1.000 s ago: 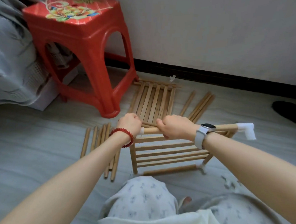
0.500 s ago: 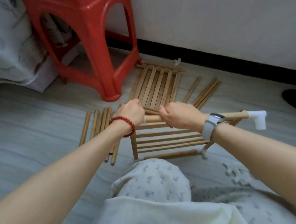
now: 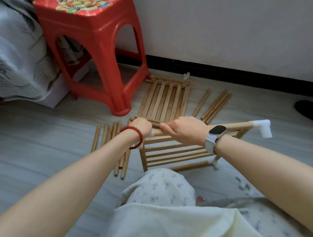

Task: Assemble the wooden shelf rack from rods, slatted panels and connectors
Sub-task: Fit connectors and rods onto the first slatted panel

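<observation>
Rods lie in loose groups on the floor (image 3: pixel 29 155): one bundle (image 3: pixel 111 139) by our left wrist, another (image 3: pixel 216 107) beyond our right hand. A spare slatted panel (image 3: pixel 164 100) lies flat near the red stool (image 3: pixel 90 39).

We hold the part-built rack tilted up between our knees. Our right hand (image 3: pixel 184 130) has its fingers curled over the top rod (image 3: pixel 233 126), gripping it near the left end. Our left hand (image 3: pixel 142 126) is closed round that end, where a white connector (image 3: pixel 151 134) just shows at the wrist; how the fingers sit on it we cannot tell. A second white elbow connector (image 3: pixel 262 126) caps the rod's far right end, and the panel being fitted (image 3: pixel 175 153) hangs below, its lower rod (image 3: pixel 189 166) meeting another white connector (image 3: pixel 214 162) at the floor.

We judge we are pressing the left connector onto the rod. The risks:
- Pushing off-axis could jam the connector crooked or split the rod end.
- Our force travels along the rod, so it could loosen the far elbow.
- The tilted panel rests only on its lower corner and could slip on the smooth floor.
</observation>
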The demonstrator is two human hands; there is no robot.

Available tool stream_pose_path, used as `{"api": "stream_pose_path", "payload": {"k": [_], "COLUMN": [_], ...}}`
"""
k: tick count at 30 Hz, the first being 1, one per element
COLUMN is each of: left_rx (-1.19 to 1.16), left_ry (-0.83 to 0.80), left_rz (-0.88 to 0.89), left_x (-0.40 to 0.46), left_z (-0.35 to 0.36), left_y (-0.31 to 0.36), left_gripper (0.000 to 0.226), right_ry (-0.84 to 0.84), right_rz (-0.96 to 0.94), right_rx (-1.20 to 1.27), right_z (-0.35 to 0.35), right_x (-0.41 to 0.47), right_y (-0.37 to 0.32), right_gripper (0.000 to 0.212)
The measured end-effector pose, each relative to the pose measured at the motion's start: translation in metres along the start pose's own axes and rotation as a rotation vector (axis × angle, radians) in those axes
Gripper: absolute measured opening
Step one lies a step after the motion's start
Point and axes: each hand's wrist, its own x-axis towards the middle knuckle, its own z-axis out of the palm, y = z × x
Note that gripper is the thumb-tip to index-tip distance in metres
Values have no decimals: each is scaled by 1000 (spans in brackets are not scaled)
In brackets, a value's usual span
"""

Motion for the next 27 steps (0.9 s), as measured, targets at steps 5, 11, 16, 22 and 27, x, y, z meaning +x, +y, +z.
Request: {"api": "stream_pose_path", "payload": {"k": [5, 11, 16, 22, 27], "left_rx": [8, -141, -59, 212, 207], "left_ry": [33, 75, 46, 307, 98], "left_rz": [16, 46, 114, 264, 563], "left_x": [11, 3, 8, 13, -7], "left_z": [9, 8, 5, 4, 21], "left_y": [-7, -13, -15, -12, 52], "left_gripper": [26, 28, 29, 41, 41], "right_ry": [-6, -28, 308, 434, 744], "right_rz": [1, -63, 283, 682, 678], "right_rx": [-25, -83, -31, 728, 1330], "right_z": [9, -1, -18, -3, 9], "right_x": [7, -7, -71, -130, -129], "right_y": [6, 4, 75, 147, 141], "right_gripper": [54, 44, 35, 29, 30]}}
